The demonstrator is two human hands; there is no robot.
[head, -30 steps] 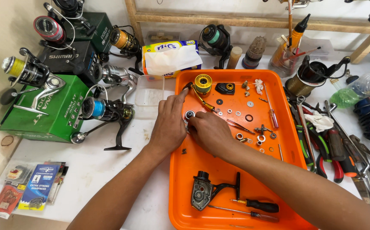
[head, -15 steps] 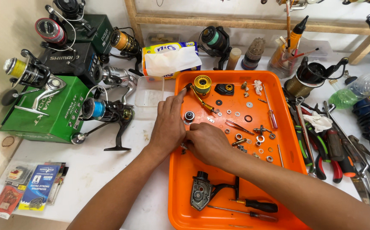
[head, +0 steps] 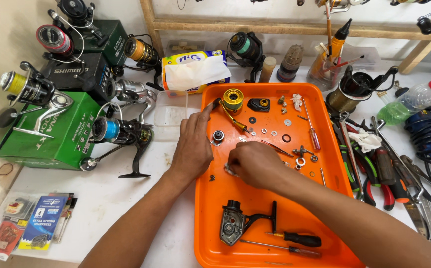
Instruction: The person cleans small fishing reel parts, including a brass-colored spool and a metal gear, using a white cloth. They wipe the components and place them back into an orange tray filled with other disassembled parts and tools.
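Note:
My left hand [head: 193, 145] lies flat over the left rim of the orange tray [head: 275, 211], fingers stretched out and holding nothing. Its fingertips point at a gold spool [head: 233, 99]. A small grey round part [head: 218, 136] sits on the tray just right of that hand. My right hand [head: 254, 164] is curled in the tray's middle, its fingers pinched on a small white piece [head: 230, 170] that is pressed to the tray floor. Loose washers [head: 287, 122] and small screws lie beyond it. A black reel body [head: 235, 226] lies nearer me.
Two screwdrivers [head: 295, 239] lie in the tray's near end and a red-handled one [head: 313, 133] at its right. Fishing reels [head: 121, 131] and a green box [head: 56, 131] stand at the left. A tissue box [head: 193, 72] sits behind, with pliers [head: 379, 173] and a bottle [head: 414, 99] at the right.
My right hand has drawn back from the small grey round part toward me, to the tray's middle. The part now sits free on the tray. My left hand has flattened out.

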